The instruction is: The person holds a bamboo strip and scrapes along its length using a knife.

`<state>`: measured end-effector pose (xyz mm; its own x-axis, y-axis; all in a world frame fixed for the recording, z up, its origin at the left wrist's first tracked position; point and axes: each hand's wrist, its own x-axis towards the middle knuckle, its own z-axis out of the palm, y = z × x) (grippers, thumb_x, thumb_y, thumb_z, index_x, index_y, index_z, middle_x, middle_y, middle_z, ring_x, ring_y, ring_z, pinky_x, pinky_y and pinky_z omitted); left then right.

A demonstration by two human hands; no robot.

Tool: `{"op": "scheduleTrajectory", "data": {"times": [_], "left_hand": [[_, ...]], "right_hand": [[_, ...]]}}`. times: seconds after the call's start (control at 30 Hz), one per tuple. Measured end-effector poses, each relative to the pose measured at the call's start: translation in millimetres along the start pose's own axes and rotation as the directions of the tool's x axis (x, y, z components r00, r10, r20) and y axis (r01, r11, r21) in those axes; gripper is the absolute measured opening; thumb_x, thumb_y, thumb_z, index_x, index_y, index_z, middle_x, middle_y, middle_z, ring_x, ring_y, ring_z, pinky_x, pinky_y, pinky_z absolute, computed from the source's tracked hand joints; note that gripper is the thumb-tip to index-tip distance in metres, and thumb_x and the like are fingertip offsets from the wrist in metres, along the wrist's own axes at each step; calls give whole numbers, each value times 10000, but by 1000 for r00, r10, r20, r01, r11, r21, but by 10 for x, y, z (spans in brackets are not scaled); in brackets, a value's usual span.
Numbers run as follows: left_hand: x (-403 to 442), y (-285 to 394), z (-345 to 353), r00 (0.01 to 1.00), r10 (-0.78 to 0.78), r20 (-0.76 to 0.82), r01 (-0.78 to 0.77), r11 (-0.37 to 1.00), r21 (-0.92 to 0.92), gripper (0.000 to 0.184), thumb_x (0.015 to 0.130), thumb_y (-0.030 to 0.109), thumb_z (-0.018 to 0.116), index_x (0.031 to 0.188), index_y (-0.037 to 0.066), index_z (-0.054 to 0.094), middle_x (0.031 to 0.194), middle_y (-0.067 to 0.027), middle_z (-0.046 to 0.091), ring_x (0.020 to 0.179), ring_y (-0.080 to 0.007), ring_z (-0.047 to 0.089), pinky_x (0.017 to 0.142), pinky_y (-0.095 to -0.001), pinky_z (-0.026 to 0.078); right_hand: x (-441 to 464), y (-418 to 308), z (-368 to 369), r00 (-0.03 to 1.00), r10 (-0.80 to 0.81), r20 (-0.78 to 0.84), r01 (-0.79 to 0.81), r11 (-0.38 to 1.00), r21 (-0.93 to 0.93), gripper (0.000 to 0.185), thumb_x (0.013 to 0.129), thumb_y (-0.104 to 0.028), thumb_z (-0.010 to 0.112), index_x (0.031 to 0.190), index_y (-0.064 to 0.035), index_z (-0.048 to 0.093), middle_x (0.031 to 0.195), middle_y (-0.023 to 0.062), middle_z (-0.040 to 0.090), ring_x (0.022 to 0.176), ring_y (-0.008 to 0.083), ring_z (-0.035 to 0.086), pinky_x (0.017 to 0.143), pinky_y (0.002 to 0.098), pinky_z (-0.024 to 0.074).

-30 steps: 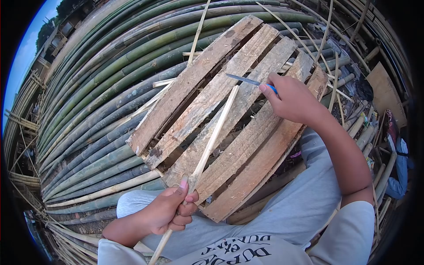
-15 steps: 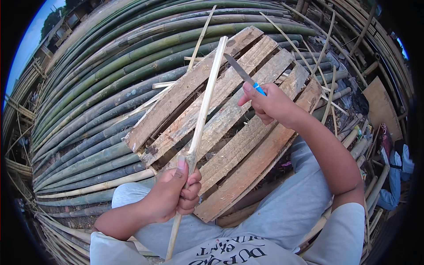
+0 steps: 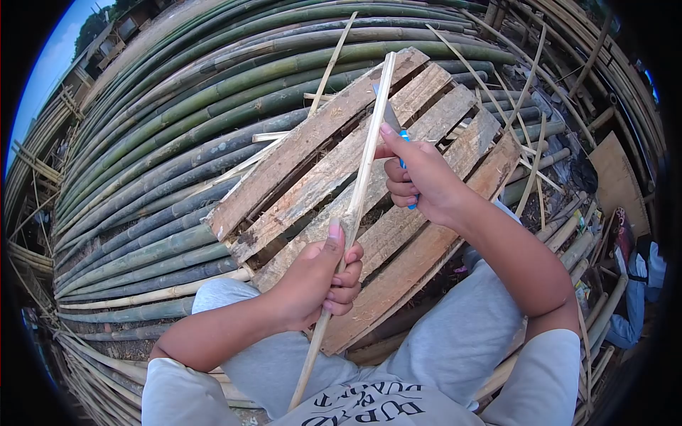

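A long pale bamboo strip runs from my lap up over the wooden slatted platform. My left hand is wrapped round its lower part, just below a node, with the thumb lying along it. In my right hand is a knife with a blue handle. Its blade lies against or just behind the strip's upper part, partly hidden by it. My right thumb and forefinger are close to the strip; whether they touch it I cannot tell.
Rows of long green bamboo poles lie beyond and left of the platform. Thin loose bamboo strips lean and lie at the upper right. A brown board and blue cloth are at the far right. My knees flank the platform's near corner.
My right hand has moved left and slightly down, bringing the knife from apart to the strip. My left hand has shifted right and up with the strip, whose top end has moved right.
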<state>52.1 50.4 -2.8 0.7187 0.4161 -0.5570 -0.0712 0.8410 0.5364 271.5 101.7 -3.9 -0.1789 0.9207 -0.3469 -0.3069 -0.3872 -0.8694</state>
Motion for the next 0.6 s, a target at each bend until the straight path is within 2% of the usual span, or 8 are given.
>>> {"op": "scheduleTrajectory", "data": {"times": [0.1, 0.17, 0.23, 0.33, 0.4, 0.43, 0.5, 0.6], "left_hand": [[61, 43, 40, 999, 18, -40, -17, 1000, 10, 467, 1003, 587, 303, 874, 144, 376, 634, 61, 283, 493, -47, 237, 425, -205, 225], [105, 40, 80, 999, 1, -46, 0, 1000, 26, 447, 1019, 563, 278, 858, 156, 369, 626, 69, 261, 511, -44, 211, 427, -198, 204], [168, 21, 96, 999, -4, -54, 6, 999, 39, 448, 1018, 565, 279, 857, 157, 370, 628, 70, 263, 513, -44, 212, 430, -197, 207], [233, -8, 49, 999, -9, -42, 12, 999, 50, 444, 1018, 560, 295, 871, 149, 378, 646, 68, 284, 519, -46, 233, 439, -199, 227], [279, -29, 14, 1000, -16, -21, 17, 999, 50, 439, 1019, 552, 311, 885, 141, 386, 661, 65, 302, 523, -47, 253, 446, -201, 243], [302, -45, -2, 1000, -13, -19, 14, 998, 57, 439, 1019, 552, 312, 886, 140, 386, 664, 62, 304, 523, -46, 255, 448, -200, 249], [317, -74, -1, 1000, -20, -22, 22, 998, 64, 439, 1019, 552, 313, 887, 140, 386, 667, 60, 307, 523, -46, 256, 451, -198, 255], [332, -76, 23, 998, 18, -67, -8, 988, 154, 444, 1021, 551, 304, 904, 133, 400, 679, 53, 317, 526, -47, 271, 458, -197, 274]], "right_hand": [[85, -8, -53, 992, -72, -101, 77, 996, 49, 450, 1000, -470, 493, 976, -22, 527, 551, -66, 293, 436, 50, 291, 416, 247, 270], [141, -43, -74, 968, -208, -144, 209, 978, -6, 425, 1021, -443, 458, 1036, -20, 503, 574, -69, 265, 450, 52, 292, 432, 243, 291], [152, -106, -109, 969, -206, -134, 209, 978, 8, 424, 1029, -434, 442, 1017, -16, 512, 573, -66, 268, 447, 57, 289, 434, 247, 304], [125, -166, -133, 984, -168, -65, 163, 984, -69, 423, 1030, -431, 441, 964, -23, 533, 570, -54, 300, 446, 61, 301, 427, 253, 304], [182, -109, -148, 955, -266, -128, 207, 912, -354, 410, 1035, -403, 437, 897, -32, 542, 565, -41, 338, 437, 68, 323, 413, 260, 308], [205, -109, -150, 955, -266, -129, 207, 913, -351, 410, 1035, -403, 437, 897, -32, 542, 565, -41, 338, 437, 68, 323, 413, 260, 308], [243, -98, -154, 951, -255, -173, 198, 936, -291, 337, 1031, -307, 446, 897, -14, 544, 540, -1, 408, 392, 94, 385, 384, 294, 348], [181, -149, -137, 961, -225, -163, 185, 956, -226, 365, 1036, -349, 434, 862, -43, 529, 555, -21, 370, 419, 97, 382, 397, 279, 349]]}}
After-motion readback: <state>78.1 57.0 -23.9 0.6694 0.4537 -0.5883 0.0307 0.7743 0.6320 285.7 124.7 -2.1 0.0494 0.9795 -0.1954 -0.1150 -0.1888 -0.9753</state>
